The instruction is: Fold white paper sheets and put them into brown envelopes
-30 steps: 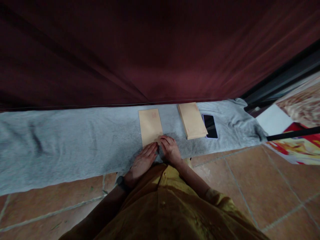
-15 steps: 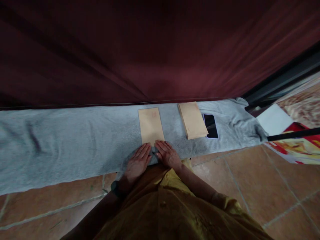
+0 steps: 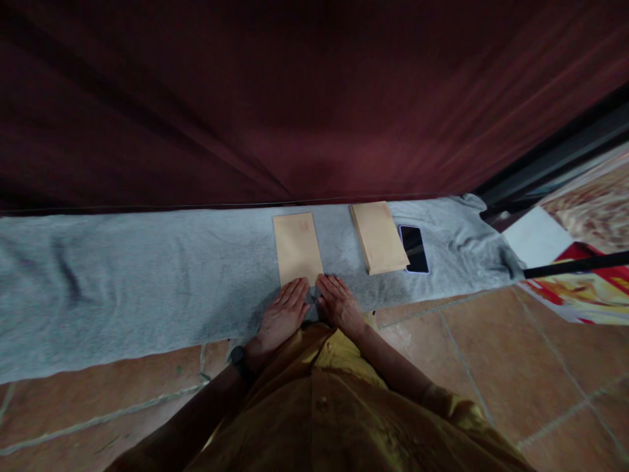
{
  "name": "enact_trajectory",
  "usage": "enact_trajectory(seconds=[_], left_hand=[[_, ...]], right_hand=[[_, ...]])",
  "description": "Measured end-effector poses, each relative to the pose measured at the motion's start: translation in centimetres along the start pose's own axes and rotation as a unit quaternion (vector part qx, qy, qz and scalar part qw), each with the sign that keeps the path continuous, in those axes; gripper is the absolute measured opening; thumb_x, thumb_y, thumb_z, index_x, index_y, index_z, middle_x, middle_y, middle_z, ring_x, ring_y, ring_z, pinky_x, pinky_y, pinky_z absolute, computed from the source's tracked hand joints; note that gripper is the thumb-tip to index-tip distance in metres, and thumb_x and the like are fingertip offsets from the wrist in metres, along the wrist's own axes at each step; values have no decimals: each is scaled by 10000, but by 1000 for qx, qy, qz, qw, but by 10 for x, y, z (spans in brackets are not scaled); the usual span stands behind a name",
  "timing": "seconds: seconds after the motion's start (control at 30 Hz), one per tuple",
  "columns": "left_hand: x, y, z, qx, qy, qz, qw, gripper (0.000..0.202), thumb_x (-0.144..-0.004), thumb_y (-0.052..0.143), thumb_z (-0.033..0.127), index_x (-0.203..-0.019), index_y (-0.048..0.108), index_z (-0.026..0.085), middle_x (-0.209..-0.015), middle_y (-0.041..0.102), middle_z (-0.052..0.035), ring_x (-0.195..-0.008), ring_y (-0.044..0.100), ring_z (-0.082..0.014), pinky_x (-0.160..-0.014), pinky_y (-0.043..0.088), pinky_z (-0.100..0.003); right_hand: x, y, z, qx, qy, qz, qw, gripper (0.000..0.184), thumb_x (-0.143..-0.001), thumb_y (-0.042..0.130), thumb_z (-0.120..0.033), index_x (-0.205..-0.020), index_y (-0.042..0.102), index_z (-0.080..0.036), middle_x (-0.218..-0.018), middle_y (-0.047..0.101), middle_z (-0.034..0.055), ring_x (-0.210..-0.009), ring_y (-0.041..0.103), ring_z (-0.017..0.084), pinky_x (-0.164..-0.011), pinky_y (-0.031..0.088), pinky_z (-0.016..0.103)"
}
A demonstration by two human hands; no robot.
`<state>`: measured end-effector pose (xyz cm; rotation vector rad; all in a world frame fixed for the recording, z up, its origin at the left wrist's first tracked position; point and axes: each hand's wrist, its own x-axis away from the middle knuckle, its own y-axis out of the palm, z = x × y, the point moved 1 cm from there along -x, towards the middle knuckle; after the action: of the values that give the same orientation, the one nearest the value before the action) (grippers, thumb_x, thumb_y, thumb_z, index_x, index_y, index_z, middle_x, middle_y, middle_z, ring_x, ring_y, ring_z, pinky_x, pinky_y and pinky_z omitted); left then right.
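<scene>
A single tan paper envelope point(image 3: 297, 244) with small red print near its far right corner lies flat in front of me. Over its near edge rests my left hand point(image 3: 285, 308), palm down with the fingers stretched out. My right hand point(image 3: 341, 307) lies flat beside it, its fingertips at the envelope's near right corner. Neither hand grips anything. To the right is a stack of similar envelopes point(image 3: 381, 237). A dark-screened phone point(image 3: 415, 249) lies partly beneath that stack's right edge.
A grey cloth point(image 3: 147, 282) covers the long, narrow surface. Behind it hangs a dark red curtain point(image 3: 314, 131). A black bar point(image 3: 574, 264), a white sheet point(image 3: 538, 237) and a colourful printed box or poster point(image 3: 584, 292) are at the right. Tiled floor point(image 3: 491, 347) shows below.
Both hands have slid a little to the right along the envelope's near edge. The envelope, stack and phone stay nearly where they were.
</scene>
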<state>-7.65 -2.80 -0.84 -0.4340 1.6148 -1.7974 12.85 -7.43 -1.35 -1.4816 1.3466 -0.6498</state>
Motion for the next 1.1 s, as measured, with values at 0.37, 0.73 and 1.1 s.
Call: enact_trajectory(seconds=[0.37,0.73,1.1], left_hand=[[12,-3,-12,-10,-38,23,999,567,-1052,415,337,-1583,418,139,-1555,523,-145,-1468,475,-285,-1216,410,-464],[29,-8,-22,-18,-50,26,998,645,-1038,446,385,-1626,327,148,-1580,486,-152,-1475,462,-309,-1225,392,-502],[-6,1,0,9,-13,-22,1000,600,-1045,407,378,-1600,377,152,-1625,445,-124,-1532,381,-259,-1255,343,-463]], right_hand=[[-14,13,-10,13,-16,-24,1000,484,-1059,505,-317,-1522,519,-177,-1593,494,111,-1481,448,247,-1273,314,476],[3,-6,1,8,6,-4,1000,527,-1068,468,-308,-1576,424,-175,-1609,472,113,-1493,430,262,-1268,314,503],[4,-2,0,21,24,4,999,529,-1054,512,-299,-1568,447,-192,-1586,502,118,-1482,449,268,-1266,319,506]])
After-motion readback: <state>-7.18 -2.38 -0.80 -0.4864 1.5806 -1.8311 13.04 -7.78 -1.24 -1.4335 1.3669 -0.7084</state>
